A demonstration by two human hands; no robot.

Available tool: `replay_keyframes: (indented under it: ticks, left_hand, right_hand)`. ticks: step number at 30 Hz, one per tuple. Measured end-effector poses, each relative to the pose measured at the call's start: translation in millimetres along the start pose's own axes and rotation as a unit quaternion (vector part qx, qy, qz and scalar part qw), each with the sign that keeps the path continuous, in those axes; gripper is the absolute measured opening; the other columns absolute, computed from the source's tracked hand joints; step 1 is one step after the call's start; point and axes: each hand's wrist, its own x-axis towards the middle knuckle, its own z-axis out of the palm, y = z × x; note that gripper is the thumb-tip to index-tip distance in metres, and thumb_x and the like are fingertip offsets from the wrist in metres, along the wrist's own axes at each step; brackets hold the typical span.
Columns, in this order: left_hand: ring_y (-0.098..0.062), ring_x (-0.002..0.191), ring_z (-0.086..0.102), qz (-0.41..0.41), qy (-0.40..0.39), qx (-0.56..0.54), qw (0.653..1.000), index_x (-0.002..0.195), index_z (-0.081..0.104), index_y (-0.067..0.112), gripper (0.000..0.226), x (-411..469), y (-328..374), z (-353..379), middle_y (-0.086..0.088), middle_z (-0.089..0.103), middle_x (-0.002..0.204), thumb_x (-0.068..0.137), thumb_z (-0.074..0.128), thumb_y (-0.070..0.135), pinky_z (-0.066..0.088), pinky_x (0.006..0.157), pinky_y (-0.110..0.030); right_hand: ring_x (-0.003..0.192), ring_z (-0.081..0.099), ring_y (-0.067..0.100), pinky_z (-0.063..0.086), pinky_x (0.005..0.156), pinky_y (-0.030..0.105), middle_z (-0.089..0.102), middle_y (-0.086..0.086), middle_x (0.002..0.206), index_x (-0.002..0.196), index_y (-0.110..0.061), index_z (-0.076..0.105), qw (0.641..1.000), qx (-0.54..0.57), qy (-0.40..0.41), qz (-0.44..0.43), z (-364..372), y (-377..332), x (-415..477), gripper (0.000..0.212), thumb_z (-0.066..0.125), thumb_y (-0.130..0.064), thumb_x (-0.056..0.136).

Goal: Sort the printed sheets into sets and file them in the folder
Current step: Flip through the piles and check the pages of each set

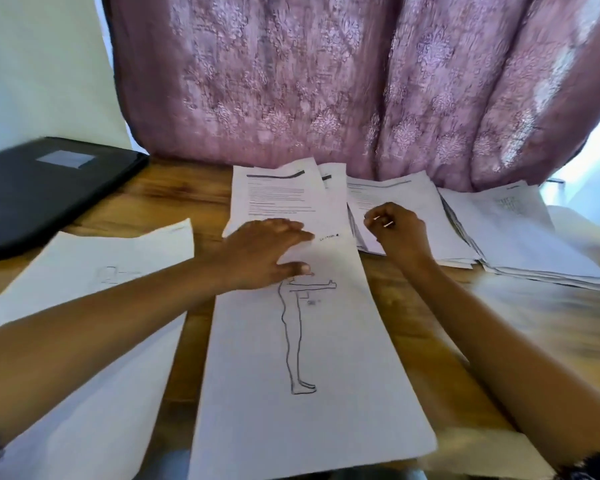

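The left hand point(267, 254) is laid flat with fingers extended, pressing on the figure-outline sheet point(309, 375). This sheet is positioned at the centre of the wooden table point(174, 202) and overlaps a text-printed sheet point(278, 199). The right hand point(400, 237) is held with fingers curled over the left edge of the nearer stack of sheets point(420, 202); whether anything is pinched cannot be told. A second stack point(520, 237) is located just beside it, further right. A faintly printed sheet point(94, 271) is placed at left. The black folder point(49, 192) is kept closed at far left.
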Motion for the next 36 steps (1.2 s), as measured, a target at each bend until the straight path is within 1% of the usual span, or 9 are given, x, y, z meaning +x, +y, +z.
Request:
replay_keyframes:
  ticks: [5, 11, 16, 21, 24, 29, 31, 33, 36]
  left_hand:
    - [-0.003, 0.146, 0.008, 0.003, -0.028, -0.076, 0.997, 0.151, 0.024, 0.033, 0.060, 13, 1, 46, 0.011, 0.016, 0.160, 0.096, 0.031, 0.055, 0.006, 0.119, -0.028]
    - [0.014, 0.133, -0.006, -0.018, -0.062, -0.105, 0.992, 0.151, 0.014, 0.039, 0.059, 17, -4, 51, 0.022, 0.002, 0.156, 0.097, 0.028, 0.060, -0.002, 0.114, -0.019]
    - [0.018, 0.136, -0.005, -0.024, -0.042, -0.135, 0.990, 0.149, 0.019, 0.044, 0.080, 17, -9, 55, 0.028, 0.006, 0.154, 0.076, 0.010, 0.075, -0.003, 0.115, -0.018]
    - [0.016, 0.138, -0.005, -0.019, -0.037, -0.127, 0.991, 0.149, 0.019, 0.045, 0.080, 18, -8, 56, 0.031, 0.004, 0.152, 0.076, 0.008, 0.074, -0.003, 0.117, -0.019]
    - [0.018, 0.137, -0.005, -0.015, -0.030, -0.132, 0.991, 0.149, 0.020, 0.044, 0.080, 17, -7, 55, 0.031, 0.004, 0.151, 0.076, 0.010, 0.074, -0.003, 0.116, -0.018]
    - [0.023, 0.133, 0.003, -0.014, 0.037, -0.191, 0.981, 0.145, 0.024, 0.047, 0.072, 18, -6, 53, 0.035, 0.012, 0.147, 0.078, 0.026, 0.072, -0.002, 0.113, -0.010]
    - [0.019, 0.135, 0.011, -0.027, 0.080, -0.221, 0.972, 0.142, 0.026, 0.047, 0.068, 18, -7, 52, 0.033, 0.018, 0.146, 0.079, 0.033, 0.070, 0.003, 0.113, -0.011]
    - [0.005, 0.140, 0.020, -0.050, 0.117, -0.239, 0.963, 0.144, 0.030, 0.042, 0.067, 19, -9, 50, 0.024, 0.025, 0.150, 0.083, 0.042, 0.065, 0.014, 0.117, -0.022]
    - [-0.009, 0.144, 0.024, -0.089, 0.158, -0.252, 0.950, 0.145, 0.030, 0.037, 0.066, 21, -14, 47, 0.013, 0.026, 0.156, 0.084, 0.049, 0.054, 0.021, 0.117, -0.033]
  right_hand:
    - [0.070, 0.061, 0.007, 0.045, 0.049, 0.008, 0.067, -0.007, 0.090, 0.089, -0.024, 0.067, 0.994, 0.050, -0.088, 0.046, 9, 20, -6, 0.004, 0.066, -0.028, 0.089]
    - [0.073, 0.059, 0.006, 0.044, 0.060, 0.014, 0.064, -0.014, 0.083, 0.082, -0.029, 0.065, 0.987, 0.029, -0.139, 0.071, 19, 19, -1, 0.016, 0.076, -0.038, 0.075]
    - [0.058, 0.063, 0.004, 0.048, 0.047, 0.013, 0.070, -0.008, 0.085, 0.101, -0.027, 0.063, 0.984, 0.068, -0.126, 0.103, 16, 23, 1, 0.034, 0.080, -0.035, 0.072]
    - [0.068, 0.061, 0.002, 0.042, 0.057, 0.009, 0.067, -0.010, 0.075, 0.097, -0.032, 0.060, 0.986, 0.040, -0.131, 0.091, 19, 20, -2, 0.036, 0.083, -0.033, 0.070]
    - [0.059, 0.061, -0.001, 0.040, 0.051, 0.004, 0.069, -0.008, 0.067, 0.089, -0.027, 0.063, 0.984, 0.088, -0.120, 0.094, 20, 20, -6, 0.028, 0.083, -0.022, 0.071]
    - [0.044, 0.052, 0.000, 0.045, 0.048, 0.012, 0.066, -0.008, 0.058, 0.073, -0.022, 0.065, 0.981, 0.116, -0.119, 0.104, 19, 19, -7, 0.016, 0.079, -0.014, 0.076]
    - [0.053, 0.057, 0.003, 0.049, 0.057, 0.016, 0.068, -0.011, 0.061, 0.073, -0.025, 0.066, 0.991, 0.074, -0.093, 0.064, 17, 19, -8, 0.014, 0.076, -0.018, 0.080]
    - [0.067, 0.064, 0.012, 0.052, 0.067, 0.027, 0.071, -0.008, 0.070, 0.080, -0.023, 0.069, 0.999, 0.005, -0.048, 0.000, 15, 18, -11, 0.005, 0.070, -0.023, 0.085]
    - [0.072, 0.065, 0.026, 0.052, 0.067, 0.038, 0.072, -0.002, 0.079, 0.089, -0.021, 0.067, 0.992, -0.094, 0.010, -0.089, 13, 20, -12, 0.008, 0.063, -0.027, 0.090]
